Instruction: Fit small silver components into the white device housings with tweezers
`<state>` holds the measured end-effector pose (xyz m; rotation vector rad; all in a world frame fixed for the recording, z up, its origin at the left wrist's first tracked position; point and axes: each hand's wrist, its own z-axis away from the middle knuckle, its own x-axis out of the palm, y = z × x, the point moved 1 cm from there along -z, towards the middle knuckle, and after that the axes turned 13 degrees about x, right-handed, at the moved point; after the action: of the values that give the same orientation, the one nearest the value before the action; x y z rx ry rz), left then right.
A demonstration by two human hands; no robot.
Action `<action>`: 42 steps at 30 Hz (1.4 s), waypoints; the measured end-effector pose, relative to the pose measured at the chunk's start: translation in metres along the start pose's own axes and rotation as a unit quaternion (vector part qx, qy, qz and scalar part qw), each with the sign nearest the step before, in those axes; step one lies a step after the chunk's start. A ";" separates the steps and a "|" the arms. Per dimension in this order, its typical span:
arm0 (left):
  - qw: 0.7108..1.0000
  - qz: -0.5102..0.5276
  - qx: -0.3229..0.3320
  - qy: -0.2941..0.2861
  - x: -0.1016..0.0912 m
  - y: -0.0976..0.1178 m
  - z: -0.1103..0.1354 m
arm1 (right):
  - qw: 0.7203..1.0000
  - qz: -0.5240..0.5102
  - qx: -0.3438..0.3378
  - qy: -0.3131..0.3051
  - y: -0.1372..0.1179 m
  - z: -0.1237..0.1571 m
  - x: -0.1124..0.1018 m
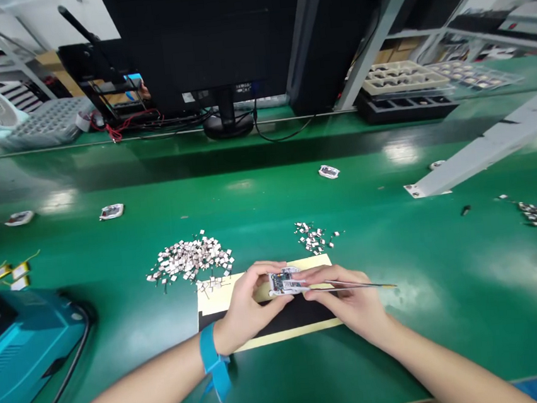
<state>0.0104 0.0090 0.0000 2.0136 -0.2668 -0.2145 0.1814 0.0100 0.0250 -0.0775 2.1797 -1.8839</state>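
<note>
Bare forearms [139, 391] reach in from the lower edge, a blue wrist strap [208, 348] tied round the left one. Between the hands, just above a black pad [289, 313] on a pale yellow sheet [213, 302], is a white housing with an exposed circuit board [282, 282]. The left hand [250, 306] has its grip clamped on the housing's left end, thumb below and fingers above. The right hand [356, 299] pinches the other end between thumb and fingertips, while metal tweezers [382, 285] lie clasped across it, pointing right.

Small white components with dark leads form a large pile [188, 260] at the sheet's upper left corner, some spilling onto it, and a smaller pile [314, 238] beyond its upper right. Farther back on the green bench [250, 213] rests another white housing [329, 171]. At left stands a teal machine [32, 363]; a black monitor [205, 36] faces away behind.
</note>
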 end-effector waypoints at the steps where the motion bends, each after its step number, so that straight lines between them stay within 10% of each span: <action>1: 1.000 0.001 0.001 0.002 0.000 0.000 0.000 | 1.000 -0.005 -0.005 0.007 0.001 0.001 0.001; 33: 0.992 -0.106 0.063 -0.005 -0.006 0.006 -0.002 | 0.996 -0.076 0.044 0.021 -0.004 0.005 0.000; 42: 0.994 -0.080 0.071 -0.002 -0.005 0.003 -0.001 | 0.999 0.022 -0.041 -0.008 -0.008 -0.001 -0.007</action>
<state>0.0058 0.0095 0.0035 2.1774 -0.1262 -0.3079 0.1870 0.0110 0.0344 -0.0579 2.2292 -1.7642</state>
